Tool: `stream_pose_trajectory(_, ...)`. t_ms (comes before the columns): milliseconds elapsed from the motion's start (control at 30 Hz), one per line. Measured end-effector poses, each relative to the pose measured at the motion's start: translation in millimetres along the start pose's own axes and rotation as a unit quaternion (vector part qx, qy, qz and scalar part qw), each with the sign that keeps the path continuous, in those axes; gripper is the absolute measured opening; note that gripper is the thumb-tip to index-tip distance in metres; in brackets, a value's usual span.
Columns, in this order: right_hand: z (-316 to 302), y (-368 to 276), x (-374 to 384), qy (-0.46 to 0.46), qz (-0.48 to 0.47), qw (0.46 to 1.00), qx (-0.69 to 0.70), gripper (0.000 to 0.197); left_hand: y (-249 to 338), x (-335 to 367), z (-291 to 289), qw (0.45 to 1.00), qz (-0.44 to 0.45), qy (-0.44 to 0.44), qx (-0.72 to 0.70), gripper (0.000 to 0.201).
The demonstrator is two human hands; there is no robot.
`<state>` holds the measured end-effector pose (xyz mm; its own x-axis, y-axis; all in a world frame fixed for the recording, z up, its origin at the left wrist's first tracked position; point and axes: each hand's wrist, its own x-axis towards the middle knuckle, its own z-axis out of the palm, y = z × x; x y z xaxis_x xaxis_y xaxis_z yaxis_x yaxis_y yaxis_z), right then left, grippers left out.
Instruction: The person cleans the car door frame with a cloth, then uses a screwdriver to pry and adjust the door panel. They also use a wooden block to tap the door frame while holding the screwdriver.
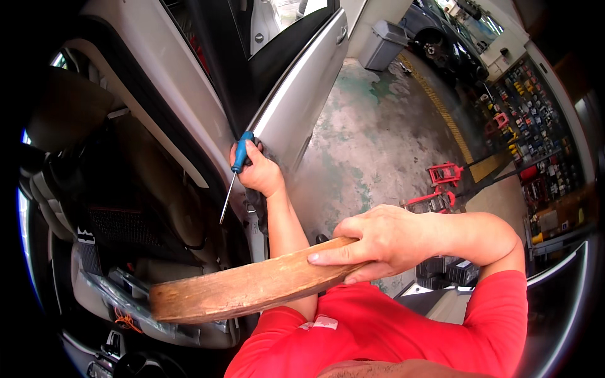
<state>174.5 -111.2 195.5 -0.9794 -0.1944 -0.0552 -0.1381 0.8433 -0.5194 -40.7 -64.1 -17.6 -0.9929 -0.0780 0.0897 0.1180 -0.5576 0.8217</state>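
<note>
A long piece of wood [246, 290] is gripped at its near end by the right hand [378, 242], with the fingers laid along the top and the thumb tucked under. It is held level in front of the open car door [302, 107], and its far end sticks out over the car seat [151, 208]. The wood looks stiff, rough and fairly heavy, so it would likely be held best near the middle, or with two hands, to stop it from tipping. A screwdriver [236, 170] with a blue handle is clenched in the left hand [258, 170], which is pressed against the lower edge of the car door. The thin metal tip is pointed down toward the seat. The screwdriver seems light and hard, and its smooth handle could slip. Beyond the door, a grey bin [386, 44] is seen on the floor [378, 138]; what is inside it cannot be told. To the right of the door, red jacks [441, 183] are seen on the floor.
</note>
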Motion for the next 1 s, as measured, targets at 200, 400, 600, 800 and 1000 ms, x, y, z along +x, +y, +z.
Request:
stream_pose_trajectory(200,1,-4,-4,0.003,-0.018,0.999,-0.026,0.065,1,-1,3,1.000,-0.002,0.003,-0.002,0.029)
stream_pose_trajectory(400,0,21,-5,0.009,0.125,0.989,-0.074,0.062,0,-1,0,1.000,0.000,-0.015,0.001,0.028)
stream_pose_trajectory(600,12,12,-11,-0.017,0.036,0.999,0.002,0.065,5,0,-1,1.000,-0.008,-0.013,-0.011,0.028)
stream_pose_trajectory(800,11,12,-9,-0.026,0.036,0.996,-0.080,0.063,3,0,3,1.000,-0.012,-0.016,-0.006,0.027)
stream_pose_trajectory(1000,7,25,-6,0.039,0.112,0.991,-0.064,0.060,1,2,-5,0.999,-0.001,-0.036,0.011,0.029)
